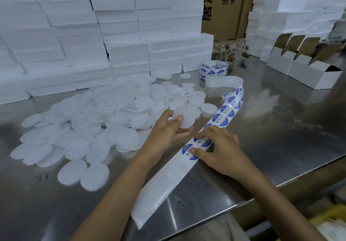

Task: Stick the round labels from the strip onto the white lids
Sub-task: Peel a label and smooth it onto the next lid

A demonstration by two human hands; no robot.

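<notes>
Well, over on the left, stacks of white foam boxes [61, 40] rise at the back of the shiny steel table [271, 147], and in front of them sprawls a loose heap of round white plastic lids [89, 128]. Next along, the left hand [169, 127] holds one round white lid [182, 118] up off the table — thumb on its face, fingers curled behind it. Just beside it the right hand [219, 149] rests on the long white backing strip of round blue-and-white labels [222, 117], thumb and fingertips pressing at the label nearest the person; whether it has that label pinched I cannot tell. That strip runs from the table's near edge back to a coiled roll of labels [212, 69]. Farther right stand open white cardboard cartons [307, 68], with brown cardboard boxes [221, 6] behind.
</notes>
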